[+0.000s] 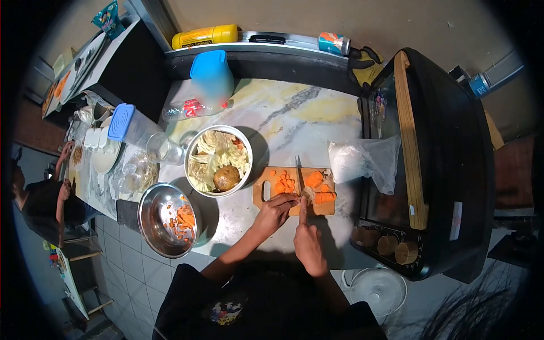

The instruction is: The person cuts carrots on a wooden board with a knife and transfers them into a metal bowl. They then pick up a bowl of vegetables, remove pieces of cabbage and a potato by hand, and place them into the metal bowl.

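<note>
A knife (299, 173) points away from me over a wooden cutting board (258, 190). My right hand (310, 246) is closed round its handle, the index finger stretched along the knife. Close against the blade's left side, my left hand (276, 215) has its fingers bent together; what they pinch is hidden. Cut carrot pieces (285, 183) lie left of the blade. A larger carrot chunk (324, 197) and more orange pieces (314, 179) are on the right, with small pale scraps beside my fingertip.
A white bowl (191, 184) with cabbage and a potato stands left of the board, near a steel bowl (146, 226) with carrot scraps. Right are a bag of white powder (347, 160) and a black oven (447, 170). Another person (42, 207) works far left.
</note>
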The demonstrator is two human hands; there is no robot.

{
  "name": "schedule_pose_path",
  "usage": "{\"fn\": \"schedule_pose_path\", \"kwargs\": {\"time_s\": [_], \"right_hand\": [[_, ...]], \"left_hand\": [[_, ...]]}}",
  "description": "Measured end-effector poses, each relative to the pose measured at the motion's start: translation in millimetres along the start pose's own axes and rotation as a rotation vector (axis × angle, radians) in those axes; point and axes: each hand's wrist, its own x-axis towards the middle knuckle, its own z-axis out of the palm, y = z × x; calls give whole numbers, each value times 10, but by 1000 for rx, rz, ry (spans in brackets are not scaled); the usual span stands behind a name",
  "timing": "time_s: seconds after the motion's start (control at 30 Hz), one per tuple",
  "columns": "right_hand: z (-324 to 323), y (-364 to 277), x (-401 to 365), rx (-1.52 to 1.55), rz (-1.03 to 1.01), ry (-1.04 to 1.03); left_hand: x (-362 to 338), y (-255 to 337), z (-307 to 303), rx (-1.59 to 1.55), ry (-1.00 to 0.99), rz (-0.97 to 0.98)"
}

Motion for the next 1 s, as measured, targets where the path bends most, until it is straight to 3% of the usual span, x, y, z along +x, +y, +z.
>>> {"fn": "schedule_pose_path", "kwargs": {"time_s": [0.57, 1.0], "right_hand": [[200, 157, 22, 184, 11, 57], [278, 191, 82, 145, 4, 60]], "left_hand": [[27, 8, -7, -48, -24, -40], [64, 23, -75, -73, -52, -40]]}}
